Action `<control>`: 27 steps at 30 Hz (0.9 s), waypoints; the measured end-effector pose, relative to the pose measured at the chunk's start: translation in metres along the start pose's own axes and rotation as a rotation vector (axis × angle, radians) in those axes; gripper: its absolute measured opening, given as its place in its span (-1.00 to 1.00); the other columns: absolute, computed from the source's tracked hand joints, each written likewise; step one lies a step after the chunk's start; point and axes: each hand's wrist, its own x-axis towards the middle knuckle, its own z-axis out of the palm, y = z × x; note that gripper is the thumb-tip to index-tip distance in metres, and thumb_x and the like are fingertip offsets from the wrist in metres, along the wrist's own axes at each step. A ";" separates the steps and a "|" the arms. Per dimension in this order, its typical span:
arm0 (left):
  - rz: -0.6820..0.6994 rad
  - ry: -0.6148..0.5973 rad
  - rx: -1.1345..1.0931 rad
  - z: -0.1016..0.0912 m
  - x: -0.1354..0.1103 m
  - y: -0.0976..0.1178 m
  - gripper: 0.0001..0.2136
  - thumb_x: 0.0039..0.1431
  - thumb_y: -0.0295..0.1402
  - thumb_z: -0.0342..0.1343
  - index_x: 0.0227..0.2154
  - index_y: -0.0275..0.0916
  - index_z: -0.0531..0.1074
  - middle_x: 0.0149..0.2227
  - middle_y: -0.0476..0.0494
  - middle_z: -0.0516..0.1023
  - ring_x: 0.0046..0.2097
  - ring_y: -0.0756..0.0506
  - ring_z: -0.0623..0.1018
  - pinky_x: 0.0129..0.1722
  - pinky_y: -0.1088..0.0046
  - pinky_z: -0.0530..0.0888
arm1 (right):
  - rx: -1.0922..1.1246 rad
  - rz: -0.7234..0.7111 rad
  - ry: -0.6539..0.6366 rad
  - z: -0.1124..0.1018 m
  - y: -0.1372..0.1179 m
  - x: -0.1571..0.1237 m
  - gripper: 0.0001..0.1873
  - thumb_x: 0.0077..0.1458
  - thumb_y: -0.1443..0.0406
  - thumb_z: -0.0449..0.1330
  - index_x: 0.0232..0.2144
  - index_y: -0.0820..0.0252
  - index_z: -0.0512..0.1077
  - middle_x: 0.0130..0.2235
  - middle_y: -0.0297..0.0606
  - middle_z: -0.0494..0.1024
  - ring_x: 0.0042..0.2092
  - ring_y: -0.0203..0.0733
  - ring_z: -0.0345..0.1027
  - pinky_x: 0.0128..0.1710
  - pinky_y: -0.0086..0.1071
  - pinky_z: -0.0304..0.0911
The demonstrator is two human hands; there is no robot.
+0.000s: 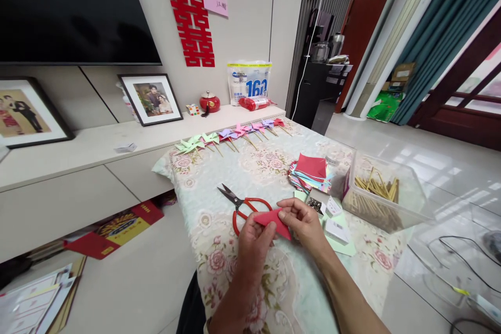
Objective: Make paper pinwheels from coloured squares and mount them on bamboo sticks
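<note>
Both my hands hold a folded red paper (pixel 279 223) over the flowered tablecloth. My left hand (pixel 253 237) grips its left end between thumb and fingers. With thumb and fingertips, my right hand (pixel 302 219) pinches its upper right part. Red-handled scissors (pixel 245 203) lie just beyond the left hand, blades partly apart and pointing to the far left. Past my right hand are a small box of metal pins (pixel 315 204) and a white box (pixel 336 231) on green paper. A stack of coloured paper squares (pixel 311 168), red on top, lies farther back.
A clear plastic bin (pixel 387 214) of thin wooden sticks stands at the table's right. Several paper pinwheels (pixel 211 138) on sticks line the far edge. Behind them, a white cabinet (pixel 156 138) carries framed photos (pixel 151 99), a red jar (pixel 210 103) and a bag (pixel 249 83).
</note>
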 end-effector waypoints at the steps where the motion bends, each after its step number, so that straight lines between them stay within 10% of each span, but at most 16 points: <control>1: 0.004 -0.030 -0.036 0.000 -0.002 0.001 -0.64 -0.10 -0.23 0.38 -0.24 -0.26 0.49 -0.46 -0.05 0.59 -0.49 0.00 0.47 -0.52 0.55 0.32 | 0.030 0.016 0.003 0.000 0.000 0.000 -0.61 -0.11 0.09 0.45 -0.28 0.18 0.56 -0.45 -0.34 0.55 -0.49 -0.31 0.32 -0.48 -0.43 0.18; 6: 0.007 -0.160 -0.202 0.000 -0.007 0.005 -0.40 -0.09 -0.26 0.41 0.08 -0.19 0.43 -0.14 -0.20 0.62 -0.33 -0.04 0.51 -0.45 0.52 0.35 | 0.213 0.116 -0.010 0.000 -0.002 -0.001 -0.54 -0.17 0.15 0.50 -0.18 0.17 0.59 -0.49 -0.39 0.54 -0.49 -0.31 0.35 -0.44 -0.44 0.21; 27: -0.032 -0.169 -0.299 -0.003 -0.006 0.008 -0.64 -0.05 -0.37 0.39 -0.12 -0.21 0.58 -0.25 -0.10 0.61 -0.38 0.01 0.48 -0.41 0.49 0.46 | 0.299 0.187 -0.085 0.002 0.003 -0.003 -0.69 -0.11 0.18 0.47 -0.30 0.20 0.60 -0.46 -0.27 0.65 -0.56 -0.22 0.43 -0.55 -0.37 0.30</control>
